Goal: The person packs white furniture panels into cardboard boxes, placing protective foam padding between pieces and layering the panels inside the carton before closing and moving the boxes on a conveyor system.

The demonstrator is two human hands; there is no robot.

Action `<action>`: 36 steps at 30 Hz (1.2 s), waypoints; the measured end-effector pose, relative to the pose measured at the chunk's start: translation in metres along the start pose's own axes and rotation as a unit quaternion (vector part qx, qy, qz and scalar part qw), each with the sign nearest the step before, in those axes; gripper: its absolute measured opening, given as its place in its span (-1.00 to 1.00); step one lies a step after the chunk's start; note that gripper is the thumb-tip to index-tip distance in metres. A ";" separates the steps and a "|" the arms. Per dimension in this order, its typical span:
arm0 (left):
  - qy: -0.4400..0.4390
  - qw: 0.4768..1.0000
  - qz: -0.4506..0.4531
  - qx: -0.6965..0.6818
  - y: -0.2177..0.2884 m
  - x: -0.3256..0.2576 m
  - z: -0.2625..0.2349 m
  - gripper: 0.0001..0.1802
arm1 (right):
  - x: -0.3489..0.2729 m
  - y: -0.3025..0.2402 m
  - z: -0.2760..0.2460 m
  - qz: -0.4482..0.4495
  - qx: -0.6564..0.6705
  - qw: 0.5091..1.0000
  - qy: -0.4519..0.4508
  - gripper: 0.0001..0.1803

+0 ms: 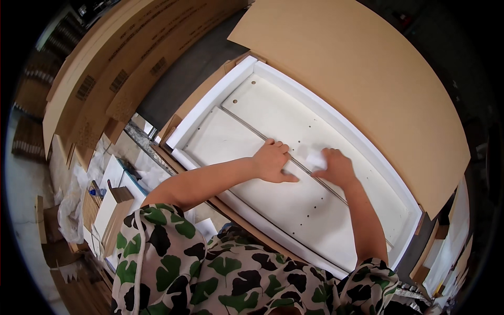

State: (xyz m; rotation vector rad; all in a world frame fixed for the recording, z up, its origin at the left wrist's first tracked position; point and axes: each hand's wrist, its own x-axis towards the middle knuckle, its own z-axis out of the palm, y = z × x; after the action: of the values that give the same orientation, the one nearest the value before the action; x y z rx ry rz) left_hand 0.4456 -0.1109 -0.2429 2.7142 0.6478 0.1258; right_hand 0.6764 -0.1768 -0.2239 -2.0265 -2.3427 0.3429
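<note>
White panels (226, 134) with small holes lie inside a shallow carton lined with white foam edging (336, 113). A thin grey metal strip (243, 122) runs diagonally across them. My left hand (273, 161) rests over the strip and the panel beside it, thumb spread away and fingertips bent down near the strip. Just to its right, my right hand (338, 168) pinches a small white wad (316, 159), soft-looking like cloth or paper and blurred, above the panel by the strip. Whether the wad touches the surface I cannot tell.
The carton's large brown flap (357, 58) stands open at the far right. Several flattened cardboard boxes (118, 73) lean at the far left beside a dark surface (184, 73). Clear plastic wrapping (73, 212) and white boards (113, 181) lie at the left.
</note>
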 end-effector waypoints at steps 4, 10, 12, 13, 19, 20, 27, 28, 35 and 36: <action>0.172 0.968 0.164 0.077 0.013 0.010 0.007 -0.37 | -0.043 0.049 -0.048 0.110 0.084 0.969 0.203 -0.37; 0.122 0.978 0.141 0.099 -0.012 -0.002 0.042 -0.33 | -0.195 0.094 -0.018 0.368 0.271 0.872 0.175 -0.42; 0.067 0.984 0.111 0.122 -0.008 0.003 0.042 -0.34 | -0.255 0.101 0.019 0.413 0.191 0.890 0.012 -0.45; 0.050 0.985 0.117 0.117 -0.004 0.006 0.039 -0.37 | -0.283 0.095 0.039 0.384 0.126 0.914 -0.030 -0.43; 0.065 0.984 0.122 0.117 0.020 0.002 0.035 -0.44 | -0.375 0.092 0.018 0.545 0.034 0.829 0.123 -0.33; 0.075 0.984 0.122 0.105 0.020 -0.002 0.034 -0.46 | -0.385 0.106 0.017 0.594 -0.035 0.791 0.141 -0.35; 0.068 0.979 0.118 0.151 0.028 0.002 0.040 -0.49 | -0.415 0.160 0.052 0.520 -0.178 0.836 0.013 -0.42; 0.062 0.978 0.119 0.159 0.029 0.002 0.038 -0.49 | -0.417 0.161 0.059 0.530 -0.198 0.825 -0.006 -0.45; -0.013 0.981 0.031 0.193 0.038 0.002 0.037 -0.46 | -0.442 0.162 0.077 0.375 -0.307 0.873 -0.049 -0.64; -0.033 0.983 -0.009 0.183 0.039 -0.002 0.036 -0.46 | -0.433 0.165 0.070 0.350 -0.307 0.883 -0.052 -0.64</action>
State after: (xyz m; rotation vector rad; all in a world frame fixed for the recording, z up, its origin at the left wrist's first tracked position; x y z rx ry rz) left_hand 0.4660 -0.1560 -0.2630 3.0456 0.7365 -0.0988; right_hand 0.8928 -0.5903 -0.2688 -3.1904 -1.7993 -0.3647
